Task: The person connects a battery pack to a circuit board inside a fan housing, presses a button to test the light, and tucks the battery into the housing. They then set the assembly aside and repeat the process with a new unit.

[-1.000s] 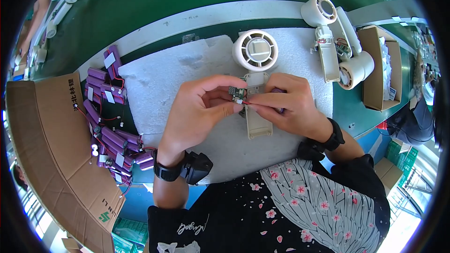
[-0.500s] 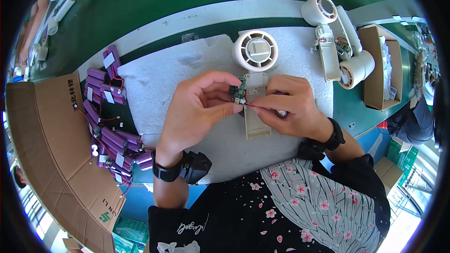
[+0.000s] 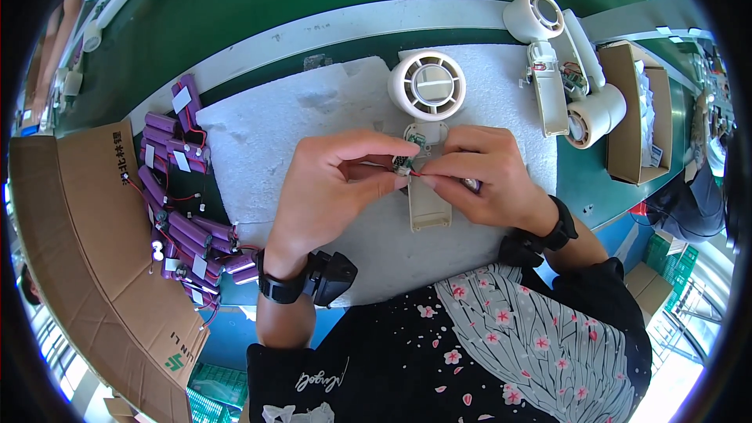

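Note:
My left hand (image 3: 325, 180) pinches a small green circuit board (image 3: 403, 163) between thumb and forefinger, above the open handle shell (image 3: 429, 207) of a white handheld fan. In my right hand (image 3: 489, 168), the thumb and forefinger close on a thin red wire (image 3: 416, 173) beside the board's white connector. A shiny round end, which looks like that of a battery (image 3: 471, 184), shows under the right fingers; most of it is hidden. The fan's round head (image 3: 427, 86) lies just beyond both hands, and some green circuitry (image 3: 419, 139) shows in the upper handle.
White foam (image 3: 274, 125) lies under the work. Several purple battery packs (image 3: 188, 231) with wires are heaped at left beside a cardboard box (image 3: 117, 243). More white fans (image 3: 548, 70) and an open carton (image 3: 627, 117) stand at right. A white strip (image 3: 313, 27) crosses behind.
The circuit board has shifted slightly right over the handle and turned, so less of its green face shows. My left fingers moved with it; the right hand has barely moved.

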### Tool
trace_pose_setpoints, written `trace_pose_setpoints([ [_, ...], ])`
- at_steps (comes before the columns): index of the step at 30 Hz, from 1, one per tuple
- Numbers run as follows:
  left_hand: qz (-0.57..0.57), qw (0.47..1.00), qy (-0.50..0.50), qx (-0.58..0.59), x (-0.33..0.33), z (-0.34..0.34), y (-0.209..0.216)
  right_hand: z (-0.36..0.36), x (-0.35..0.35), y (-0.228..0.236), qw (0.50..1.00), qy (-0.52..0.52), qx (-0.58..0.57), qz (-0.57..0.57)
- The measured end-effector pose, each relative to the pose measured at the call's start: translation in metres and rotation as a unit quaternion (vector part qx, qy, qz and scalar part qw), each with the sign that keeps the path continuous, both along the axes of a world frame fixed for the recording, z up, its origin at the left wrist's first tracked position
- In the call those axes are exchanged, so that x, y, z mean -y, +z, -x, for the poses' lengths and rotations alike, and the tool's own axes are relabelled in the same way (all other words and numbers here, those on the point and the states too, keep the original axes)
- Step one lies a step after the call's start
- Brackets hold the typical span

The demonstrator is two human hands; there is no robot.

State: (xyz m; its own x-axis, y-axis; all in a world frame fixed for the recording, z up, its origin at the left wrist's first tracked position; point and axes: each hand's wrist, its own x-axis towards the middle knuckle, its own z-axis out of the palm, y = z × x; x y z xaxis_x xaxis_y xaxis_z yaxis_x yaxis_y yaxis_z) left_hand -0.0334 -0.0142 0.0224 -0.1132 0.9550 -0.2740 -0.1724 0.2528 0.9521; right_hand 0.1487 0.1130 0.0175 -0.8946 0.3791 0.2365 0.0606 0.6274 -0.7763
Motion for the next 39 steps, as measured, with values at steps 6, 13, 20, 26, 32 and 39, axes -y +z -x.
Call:
trace_pose_setpoints([
  [6, -0.074, 0.995, 0.010, -0.061, -0.002, -0.003, -0.003, 0.001, -0.001, -0.001, 0.999, 0.003, -0.015, -0.034],
  [13, -0.108, 0.971, 0.009, -0.213, -0.006, -0.014, 0.001, 0.002, 0.011, -0.001, 0.990, -0.115, -0.052, 0.070],
  [20, -0.084, 0.968, 0.020, -0.235, -0.005, -0.015, -0.002, 0.000, 0.004, -0.003, 0.997, -0.061, -0.030, -0.031],
  [26, -0.113, 0.965, 0.046, -0.234, -0.005, -0.015, -0.006, 0.001, 0.004, -0.005, 0.996, -0.074, -0.038, -0.039],
  [32, -0.141, 0.944, 0.058, -0.293, -0.006, -0.017, -0.008, 0.000, 0.003, -0.007, 0.993, -0.096, -0.036, -0.059],
  [39, -0.174, 0.912, 0.053, -0.367, -0.007, -0.018, -0.008, 0.001, 0.003, -0.007, 0.991, -0.113, -0.039, -0.060],
])
